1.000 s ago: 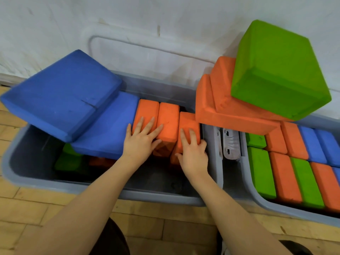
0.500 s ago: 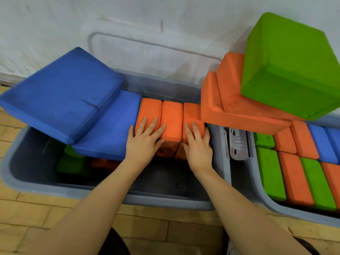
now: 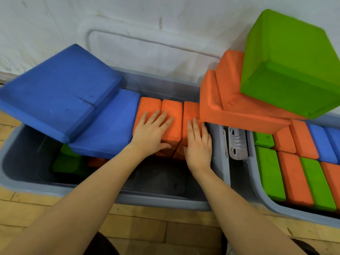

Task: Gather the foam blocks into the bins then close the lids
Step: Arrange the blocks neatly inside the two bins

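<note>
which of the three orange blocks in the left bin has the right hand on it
The rightmost orange block, beside the bin wall. The right hand lies flat on it; the left hand covers the other two.

A light wooden plank floor (image 3: 150,230) carries two grey plastic bins side by side: the left bin (image 3: 160,200) and the right bin (image 3: 261,196), set against a white wall (image 3: 128,17).

right hand (image 3: 198,144): slid further onto third orange block (image 3: 190,115) | block: now level beside its neighbours
</note>
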`<act>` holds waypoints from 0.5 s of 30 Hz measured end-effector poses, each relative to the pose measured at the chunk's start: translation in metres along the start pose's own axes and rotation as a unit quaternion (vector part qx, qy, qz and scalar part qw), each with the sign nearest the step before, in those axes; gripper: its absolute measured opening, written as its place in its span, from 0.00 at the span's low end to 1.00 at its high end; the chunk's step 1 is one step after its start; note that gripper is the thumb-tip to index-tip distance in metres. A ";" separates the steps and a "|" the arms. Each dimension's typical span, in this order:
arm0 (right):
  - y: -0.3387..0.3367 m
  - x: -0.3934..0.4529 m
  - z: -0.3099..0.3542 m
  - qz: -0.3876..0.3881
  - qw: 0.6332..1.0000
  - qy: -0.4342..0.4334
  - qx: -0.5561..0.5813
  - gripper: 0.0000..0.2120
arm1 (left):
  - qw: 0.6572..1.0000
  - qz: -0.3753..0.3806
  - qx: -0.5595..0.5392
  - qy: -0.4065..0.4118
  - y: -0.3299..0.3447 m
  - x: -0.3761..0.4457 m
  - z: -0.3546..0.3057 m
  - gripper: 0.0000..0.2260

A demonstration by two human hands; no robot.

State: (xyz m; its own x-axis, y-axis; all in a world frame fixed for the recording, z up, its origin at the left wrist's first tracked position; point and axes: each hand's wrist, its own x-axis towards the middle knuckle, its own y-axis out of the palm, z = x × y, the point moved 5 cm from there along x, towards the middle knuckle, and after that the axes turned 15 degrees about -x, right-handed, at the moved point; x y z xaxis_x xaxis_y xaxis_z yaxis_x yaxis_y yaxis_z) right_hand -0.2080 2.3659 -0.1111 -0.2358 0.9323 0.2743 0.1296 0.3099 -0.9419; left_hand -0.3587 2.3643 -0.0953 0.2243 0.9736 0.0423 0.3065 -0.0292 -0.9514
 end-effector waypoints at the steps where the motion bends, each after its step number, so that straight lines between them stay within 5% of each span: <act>1: 0.000 -0.001 0.000 0.001 1.000 -0.006 0.014 0.43 | 1.000 0.011 0.016 0.003 0.005 0.003 -0.003 0.43; 10: -0.008 0.002 -0.003 -0.037 0.997 -0.012 0.065 0.41 | 0.990 -0.077 0.060 0.100 0.013 0.007 -0.008 0.40; 15: -0.007 0.005 -0.002 -0.040 0.999 0.010 0.022 0.41 | 0.992 -0.071 0.052 0.089 0.017 0.008 -0.004 0.38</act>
State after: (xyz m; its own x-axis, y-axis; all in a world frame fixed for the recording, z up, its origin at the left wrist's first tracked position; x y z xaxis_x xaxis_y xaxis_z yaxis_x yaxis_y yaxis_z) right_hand -0.2083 2.3692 -0.1028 -0.2239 0.9088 0.3520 0.0682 0.3749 -0.9246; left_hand -0.3476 2.3705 -0.1101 0.3491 0.9105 0.2217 0.2505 0.1373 -0.9583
